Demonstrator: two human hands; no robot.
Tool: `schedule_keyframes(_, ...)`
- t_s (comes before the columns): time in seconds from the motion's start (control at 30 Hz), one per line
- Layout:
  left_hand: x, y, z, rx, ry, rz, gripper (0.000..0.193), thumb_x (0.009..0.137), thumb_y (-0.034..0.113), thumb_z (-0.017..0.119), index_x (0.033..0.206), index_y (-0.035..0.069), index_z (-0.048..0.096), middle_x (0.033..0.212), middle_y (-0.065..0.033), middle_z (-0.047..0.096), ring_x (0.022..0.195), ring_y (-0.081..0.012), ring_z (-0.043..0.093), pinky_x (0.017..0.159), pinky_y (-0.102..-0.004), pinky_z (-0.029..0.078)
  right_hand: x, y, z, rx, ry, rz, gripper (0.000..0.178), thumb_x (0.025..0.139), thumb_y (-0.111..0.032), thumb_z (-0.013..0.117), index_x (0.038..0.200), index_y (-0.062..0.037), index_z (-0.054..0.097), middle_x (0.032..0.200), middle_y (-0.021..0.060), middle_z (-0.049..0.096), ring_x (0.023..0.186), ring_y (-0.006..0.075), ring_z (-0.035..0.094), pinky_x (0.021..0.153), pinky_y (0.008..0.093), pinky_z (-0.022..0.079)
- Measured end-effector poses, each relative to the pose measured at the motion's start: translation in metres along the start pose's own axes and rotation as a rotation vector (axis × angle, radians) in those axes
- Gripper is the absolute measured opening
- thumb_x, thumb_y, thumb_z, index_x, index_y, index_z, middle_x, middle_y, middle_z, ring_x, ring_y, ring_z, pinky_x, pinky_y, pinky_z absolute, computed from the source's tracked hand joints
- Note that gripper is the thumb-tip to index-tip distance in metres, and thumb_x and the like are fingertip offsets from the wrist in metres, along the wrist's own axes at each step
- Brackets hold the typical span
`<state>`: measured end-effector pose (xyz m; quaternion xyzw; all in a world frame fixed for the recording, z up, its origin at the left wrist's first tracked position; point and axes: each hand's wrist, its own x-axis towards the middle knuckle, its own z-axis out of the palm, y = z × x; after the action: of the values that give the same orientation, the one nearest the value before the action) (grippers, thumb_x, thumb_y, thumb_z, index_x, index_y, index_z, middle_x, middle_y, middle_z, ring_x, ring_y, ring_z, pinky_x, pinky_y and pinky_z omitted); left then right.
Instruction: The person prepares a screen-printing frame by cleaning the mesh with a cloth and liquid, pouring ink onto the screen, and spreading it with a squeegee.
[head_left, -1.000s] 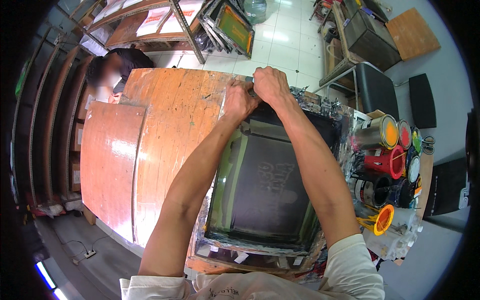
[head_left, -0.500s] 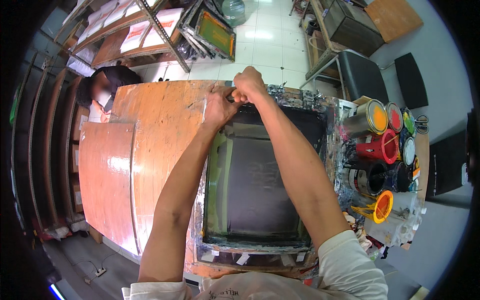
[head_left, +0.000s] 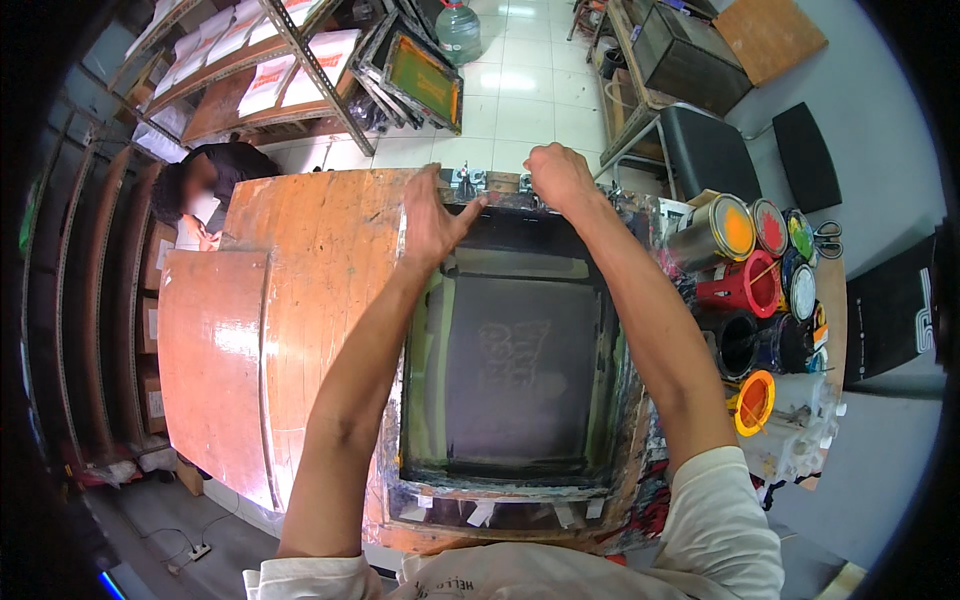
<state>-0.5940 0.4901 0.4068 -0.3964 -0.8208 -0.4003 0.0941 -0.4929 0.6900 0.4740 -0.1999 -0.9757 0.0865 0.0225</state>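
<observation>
A dark printing screen [head_left: 520,375] lies flat on the wooden table, with a faint design in its mesh and greenish tape along its sides. My left hand [head_left: 435,225] rests at the screen's far left corner, thumb and fingers spread apart. Beside its thumb, a metal hinge clamp [head_left: 465,182] stands on the far edge. My right hand [head_left: 562,180] is closed at the far edge, farther right, over the clamp hardware. Whatever its fingers grip is hidden beneath them.
Open paint cans, among them a red tub [head_left: 745,285] and an orange-rimmed one [head_left: 755,402], crowd the right side. A wooden board [head_left: 215,340] lies on the left. Beyond the table's far left, a person [head_left: 215,185] bends over papers. Screens [head_left: 425,75] lean against a shelf.
My right hand has moved right along the far edge, away from my left hand. My left hand's fingers have spread, and the clamp between the hands now shows.
</observation>
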Motion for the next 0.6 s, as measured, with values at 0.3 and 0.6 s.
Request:
schedule_keyframes(0.3,-0.021,0.073,0.041,-0.054,-0.071,0.096,0.048,0.082,0.032,0.081,0.119,0.005,0.067,0.111,-0.0115,0.065,0.108,-0.0321,0.058,0.096,-0.0445,0.041,-0.021,0.023,-0.025,0.405,0.193,0.047,0.054,0.107,-0.042,0.035,0.109,0.0000,0.070,0.105,0.0246,0.071,0.101,0.0452,0.066,0.093,0.0526,0.049)
schedule_keyframes(0.6,-0.009,0.067,0.056,-0.170,-0.187,-0.106,0.032,0.083,0.024,0.079,0.110,0.007,0.075,0.111,-0.0119,0.068,0.111,-0.0303,0.058,0.100,-0.0443,0.038,-0.036,0.021,-0.045,0.443,0.188,0.209,0.053,0.107,-0.042,0.033,0.125,-0.0024,0.062,0.098,0.0287,0.070,0.089,0.0515,0.066,0.085,0.0553,0.051)
